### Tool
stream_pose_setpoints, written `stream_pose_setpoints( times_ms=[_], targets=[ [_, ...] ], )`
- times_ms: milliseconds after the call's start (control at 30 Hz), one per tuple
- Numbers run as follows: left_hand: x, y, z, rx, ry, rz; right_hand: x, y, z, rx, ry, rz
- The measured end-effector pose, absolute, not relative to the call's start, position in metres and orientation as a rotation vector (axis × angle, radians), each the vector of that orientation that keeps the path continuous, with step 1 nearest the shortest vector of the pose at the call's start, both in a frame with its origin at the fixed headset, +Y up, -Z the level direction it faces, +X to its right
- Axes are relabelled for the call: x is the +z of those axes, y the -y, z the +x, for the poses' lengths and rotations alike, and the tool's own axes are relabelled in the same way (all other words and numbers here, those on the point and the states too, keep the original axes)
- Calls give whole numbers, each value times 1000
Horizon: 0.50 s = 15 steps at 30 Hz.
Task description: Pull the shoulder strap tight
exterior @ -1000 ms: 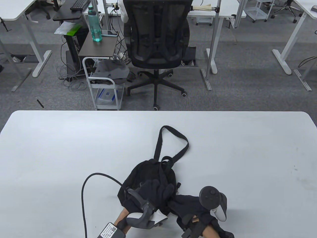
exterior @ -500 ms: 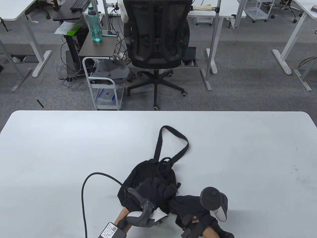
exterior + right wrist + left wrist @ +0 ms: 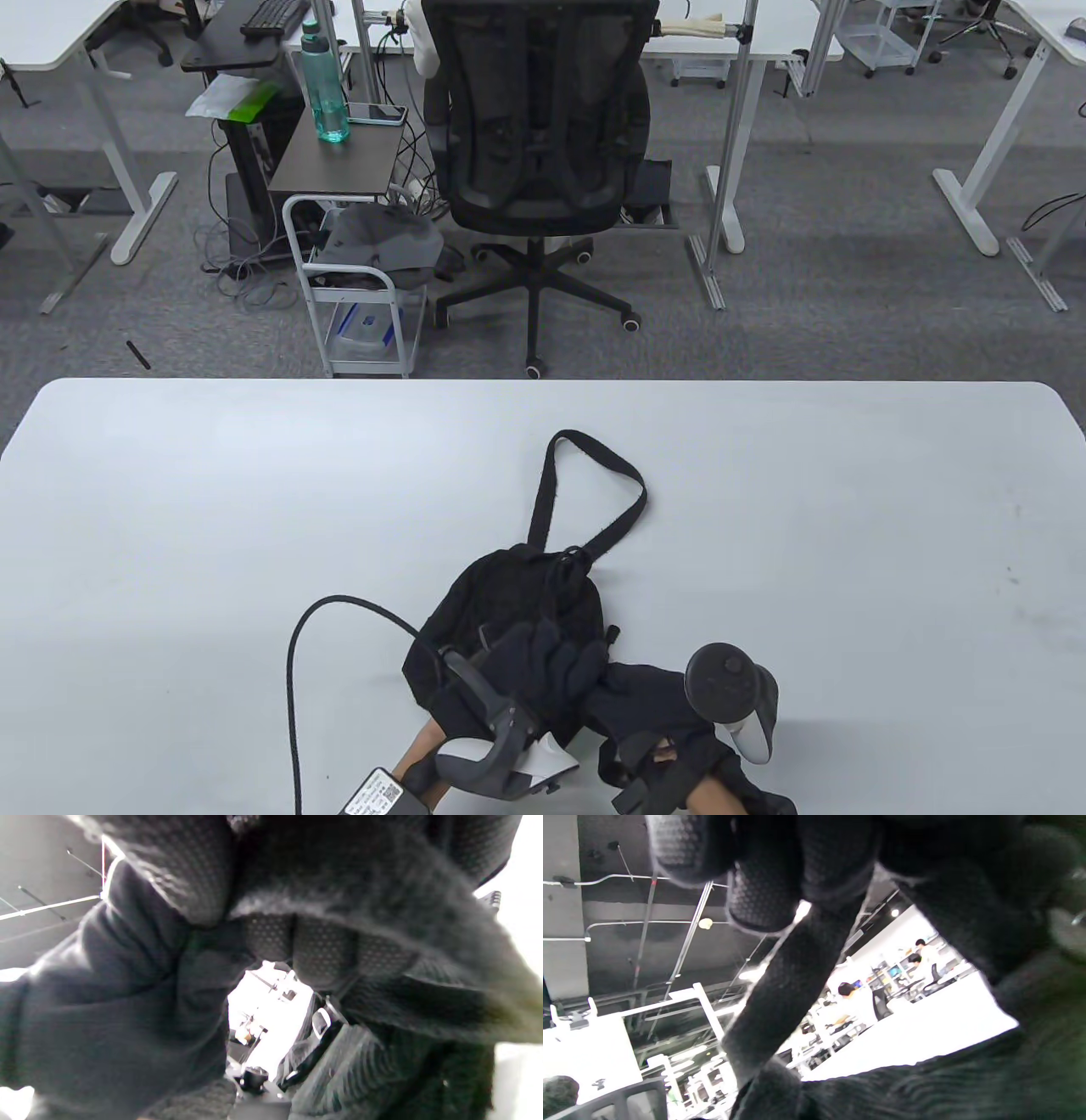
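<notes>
A small black backpack (image 3: 509, 603) lies near the table's front edge, one long strap loop (image 3: 594, 484) stretched toward the far side. My left hand (image 3: 551, 658) lies on the bag's near end; in the left wrist view its fingers (image 3: 763, 887) curl around a padded black shoulder strap (image 3: 793, 984) that runs down to the bag fabric (image 3: 925, 1086). My right hand (image 3: 645, 705) is just right of it, against the bag. In the right wrist view its fingers (image 3: 322, 950) are clenched on dark webbing, with a strap buckle (image 3: 321, 1022) just below.
The white table (image 3: 848, 552) stretches wide on both sides. A black cable (image 3: 297, 654) arcs from the left hand's gear over the table at the left. An office chair (image 3: 539, 127) and a cart (image 3: 356, 280) stand on the floor beyond the far edge.
Both hands have shifted slightly toward the near edge. The bag's small top handle has flattened a little. The long strap loop has barely moved.
</notes>
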<state>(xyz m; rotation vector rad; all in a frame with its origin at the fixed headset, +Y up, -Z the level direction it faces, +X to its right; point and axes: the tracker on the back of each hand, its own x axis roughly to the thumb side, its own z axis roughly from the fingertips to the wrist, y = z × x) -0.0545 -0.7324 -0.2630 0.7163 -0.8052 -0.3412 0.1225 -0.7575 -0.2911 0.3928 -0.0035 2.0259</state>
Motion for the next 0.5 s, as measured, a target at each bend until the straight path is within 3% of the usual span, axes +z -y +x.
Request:
stream_pose_setpoints(
  times_ms=[500],
  targets=[
    [-290,735,-79,-308,717,621,-291,759,118,2073,-80,431]
  ],
)
